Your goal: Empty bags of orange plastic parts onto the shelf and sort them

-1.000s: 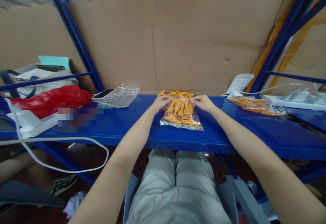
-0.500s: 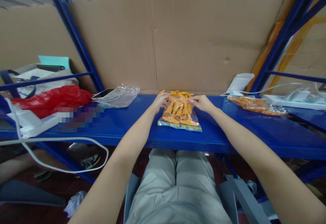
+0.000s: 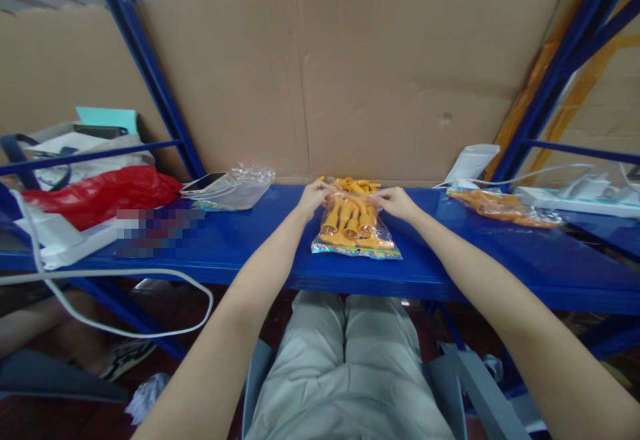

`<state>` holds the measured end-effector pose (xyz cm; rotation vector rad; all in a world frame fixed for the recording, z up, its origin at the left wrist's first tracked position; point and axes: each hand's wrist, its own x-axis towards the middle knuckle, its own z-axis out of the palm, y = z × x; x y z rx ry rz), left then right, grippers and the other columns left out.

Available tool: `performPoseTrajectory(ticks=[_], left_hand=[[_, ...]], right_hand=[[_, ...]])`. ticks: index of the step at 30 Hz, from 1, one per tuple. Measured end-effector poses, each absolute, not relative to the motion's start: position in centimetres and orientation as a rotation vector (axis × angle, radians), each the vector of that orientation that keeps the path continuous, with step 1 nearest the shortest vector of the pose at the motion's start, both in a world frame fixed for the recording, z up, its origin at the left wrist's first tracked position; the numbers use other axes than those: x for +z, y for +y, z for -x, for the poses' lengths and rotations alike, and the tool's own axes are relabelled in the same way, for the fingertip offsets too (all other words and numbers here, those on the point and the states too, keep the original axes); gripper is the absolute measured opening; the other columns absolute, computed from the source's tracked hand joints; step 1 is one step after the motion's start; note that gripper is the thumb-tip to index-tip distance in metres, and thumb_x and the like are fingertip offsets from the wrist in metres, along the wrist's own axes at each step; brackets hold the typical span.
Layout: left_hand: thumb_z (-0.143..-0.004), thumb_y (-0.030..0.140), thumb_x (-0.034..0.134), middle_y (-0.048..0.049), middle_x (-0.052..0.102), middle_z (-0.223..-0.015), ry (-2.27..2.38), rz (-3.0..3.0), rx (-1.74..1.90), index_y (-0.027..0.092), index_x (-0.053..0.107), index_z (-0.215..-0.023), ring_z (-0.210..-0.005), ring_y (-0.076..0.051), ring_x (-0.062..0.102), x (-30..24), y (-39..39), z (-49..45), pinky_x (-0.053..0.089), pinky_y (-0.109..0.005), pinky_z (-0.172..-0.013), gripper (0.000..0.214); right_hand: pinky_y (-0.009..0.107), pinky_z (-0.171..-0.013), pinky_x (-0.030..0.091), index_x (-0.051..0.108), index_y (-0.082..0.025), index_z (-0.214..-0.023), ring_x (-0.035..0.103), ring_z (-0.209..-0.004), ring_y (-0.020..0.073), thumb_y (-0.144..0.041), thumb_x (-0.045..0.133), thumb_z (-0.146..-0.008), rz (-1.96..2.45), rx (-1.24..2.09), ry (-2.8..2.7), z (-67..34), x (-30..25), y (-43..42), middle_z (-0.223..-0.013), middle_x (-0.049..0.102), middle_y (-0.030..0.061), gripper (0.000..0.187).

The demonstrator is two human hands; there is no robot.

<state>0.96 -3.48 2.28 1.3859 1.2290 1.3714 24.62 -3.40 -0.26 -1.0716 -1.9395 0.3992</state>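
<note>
Clear bag [image 3: 358,225] of orange pieces [image 3: 345,217] on blue shelf [image 3: 240,240]; hands [image 3: 314,199] [image 3: 397,201] closed in pinch on its far sides.

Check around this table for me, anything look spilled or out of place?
A white cable droops in a loop past the front edge of the blue table, and crumpled white plastic lies on the floor like litter. Orange pieces show at the far end of the clear bag; whether they've spilled, I can't tell.

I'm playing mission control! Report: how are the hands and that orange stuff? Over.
Left hand and right hand holding clear bag at far end. Orange pieces inside. Second bag off right, not in the way.
</note>
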Motion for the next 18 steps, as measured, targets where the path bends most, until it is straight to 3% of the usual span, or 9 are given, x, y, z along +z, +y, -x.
performPoseTrajectory(ticks=[7,13,18], left_hand=[[-0.070,0.004,0.063,0.0029,0.051,-0.048,1.153,-1.318,1.393,0.017,0.048,-0.054,-0.043,-0.009,0.048,2.0,-3.0,-1.1,0.035,-0.018,-0.043,0.026],[-0.082,0.013,0.055,-0.0022,0.061,-0.057,1.132,-1.270,1.359,0.016,0.053,-0.057,-0.047,-0.010,0.052,2.0,-3.1,-1.1,0.038,-0.020,-0.049,0.025],[-0.086,0.015,0.053,-0.0044,0.064,-0.056,1.164,-1.246,1.368,0.016,0.056,-0.058,-0.045,-0.011,0.052,2.3,-3.5,-1.2,0.037,-0.021,-0.048,0.028]], right_hand=[[0.024,-0.054,0.051,0.072,-0.017,-0.061,0.063,-0.055,0.0158,-0.044,0.068,-0.076,1.139,0.572,-1.808,-24.1,-0.1,-3.5,-0.059,0.069,0.0029,0.032],[0.022,-0.048,0.045,0.073,-0.016,-0.065,0.057,-0.050,0.0129,-0.037,0.066,-0.076,1.157,0.641,-1.662,-23.7,0.3,-3.7,-0.058,0.069,0.0021,0.024],[0.022,-0.049,0.044,0.071,-0.016,-0.062,0.054,-0.049,0.0117,-0.044,0.067,-0.075,1.170,0.685,-1.628,-23.4,0.4,-4.1,-0.059,0.069,0.0026,0.032]])
